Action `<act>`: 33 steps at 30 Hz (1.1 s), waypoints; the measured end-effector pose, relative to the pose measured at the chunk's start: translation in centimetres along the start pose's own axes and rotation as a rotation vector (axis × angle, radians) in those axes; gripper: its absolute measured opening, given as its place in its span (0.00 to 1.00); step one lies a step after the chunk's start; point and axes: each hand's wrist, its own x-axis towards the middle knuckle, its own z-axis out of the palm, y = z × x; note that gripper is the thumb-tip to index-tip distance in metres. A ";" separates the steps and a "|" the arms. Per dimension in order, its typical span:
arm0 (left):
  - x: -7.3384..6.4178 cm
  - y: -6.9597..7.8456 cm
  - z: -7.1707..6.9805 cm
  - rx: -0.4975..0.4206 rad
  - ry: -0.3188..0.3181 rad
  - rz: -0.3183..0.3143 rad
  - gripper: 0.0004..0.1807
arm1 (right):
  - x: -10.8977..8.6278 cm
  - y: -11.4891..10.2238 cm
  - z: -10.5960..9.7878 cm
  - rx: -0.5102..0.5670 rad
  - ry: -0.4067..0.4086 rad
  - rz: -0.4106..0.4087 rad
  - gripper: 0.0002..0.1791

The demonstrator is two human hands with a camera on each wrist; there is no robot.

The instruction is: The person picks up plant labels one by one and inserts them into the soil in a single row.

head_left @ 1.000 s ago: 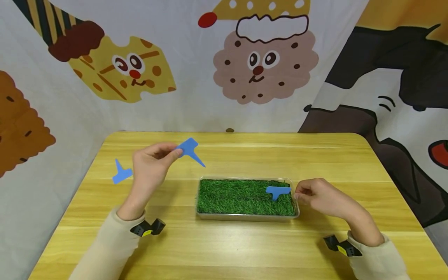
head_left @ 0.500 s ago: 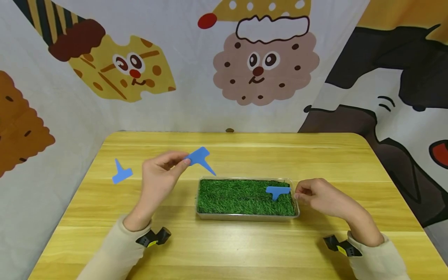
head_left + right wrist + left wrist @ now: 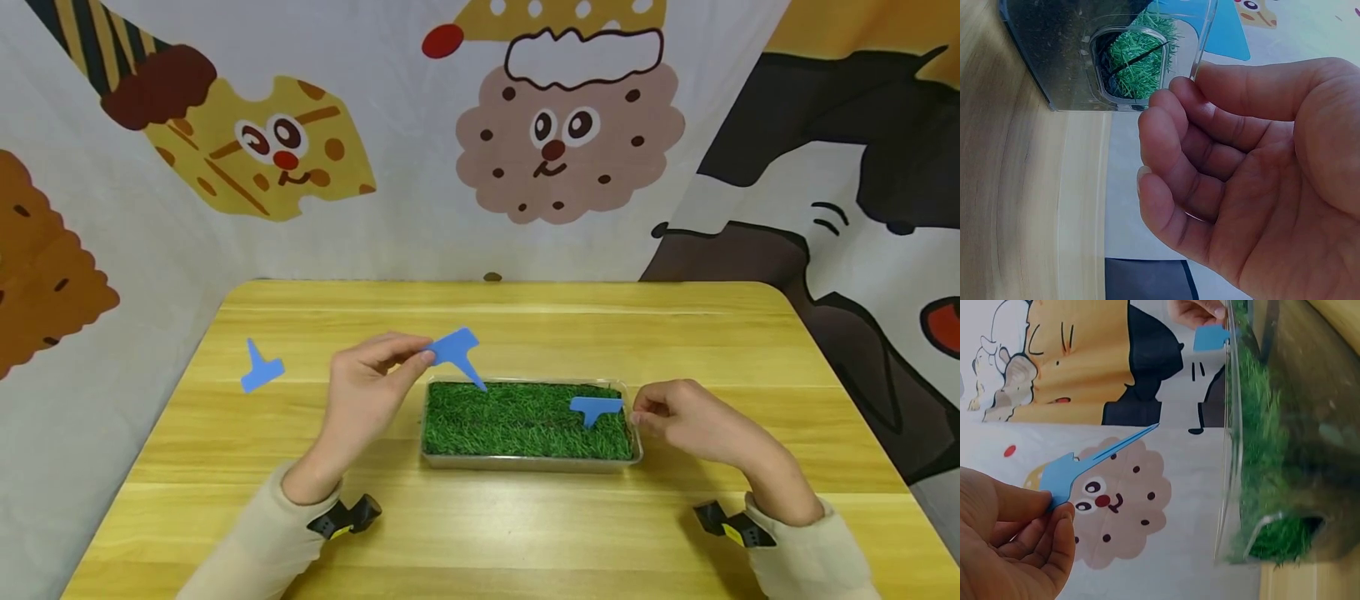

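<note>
Blue plastic makes up the T-shaped held plant label (image 3: pixel 453 346), pinched by its broad head between the thumb and bent forefinger of the left hand (image 3: pixel 367 387), just left of centre in the head view. Its pointed stem slants down to the right, the tip overlapping the back edge of the artificial turf (image 3: pixel 517 425) there; in the left wrist view, the tip is clear of the tray rim, touching nothing. That turf fills a clear plastic tray (image 3: pixel 525 464), long and rectangular, a little below the centre of the head frame. Toward the right end of the tray, an upright plant label (image 3: pixel 596 407) of the same blue stands with its crossbar uppermost and its stem down in the green blades. Just beside it, right of centre, the right hand (image 3: pixel 690 421) pinches the tray's rim between thumb and forefinger, the other fingers curled inward, as the right wrist view shows. A loose plant label (image 3: pixel 262 372) lies flat at the left of the frame, stem toward the top, on the wood-grain table (image 3: pixel 525 533). Pale sleeves (image 3: pixel 255 533) and small black wrist cameras (image 3: pixel 348 518) appear along the lower part. Across the upper half hangs a white cloth (image 3: pixel 405 242) printed with cartoon cheese and biscuit characters.
</note>
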 end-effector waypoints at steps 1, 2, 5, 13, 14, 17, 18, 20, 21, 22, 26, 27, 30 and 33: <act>-0.1 0.1 0.1 0.002 -0.006 0.001 0.08 | 0.0 0.0 0.0 0.000 -0.001 -0.001 0.09; -0.1 0.1 0.3 0.004 -0.012 0.002 0.08 | 0.0 0.0 0.0 0.001 -0.001 -0.003 0.09; -0.2 0.2 0.8 0.008 -0.026 0.004 0.08 | 0.0 0.0 0.0 0.002 0.003 -0.007 0.09; -0.4 0.5 2.1 -0.003 -0.057 0.009 0.07 | 0.1 0.0 0.0 0.004 0.002 -0.008 0.08; -0.4 0.5 2.3 0.002 -0.063 0.016 0.07 | 0.1 0.0 0.0 0.003 0.001 -0.005 0.08; -0.6 0.6 2.6 0.020 -0.083 0.029 0.07 | 0.1 0.0 0.0 0.005 -0.002 0.004 0.08; -0.7 0.8 2.8 0.025 -0.090 0.031 0.07 | 0.0 0.0 0.0 0.007 -0.002 0.004 0.08; -0.8 0.9 3.0 0.037 -0.104 0.027 0.07 | 0.0 0.0 0.0 0.009 -0.001 0.002 0.08; -0.9 1.0 3.1 0.042 -0.111 0.023 0.07 | 0.0 -0.1 0.1 0.011 0.000 -0.001 0.08; -0.9 1.0 3.3 0.047 -0.118 0.017 0.07 | 0.0 -0.1 0.1 0.013 0.001 -0.005 0.08; -1.1 0.9 3.7 0.061 -0.148 0.013 0.07 | 0.0 -0.1 0.1 0.012 -0.002 -0.005 0.09; -1.2 0.9 3.8 0.066 -0.154 0.020 0.07 | 0.0 -0.1 0.1 0.013 -0.002 0.000 0.09; -1.2 0.8 4.2 0.090 -0.169 0.052 0.06 | 0.0 -0.1 0.0 0.016 -0.003 0.009 0.09; -1.3 0.8 4.4 0.117 -0.183 0.068 0.06 | 0.0 -0.1 0.1 0.018 -0.002 0.001 0.09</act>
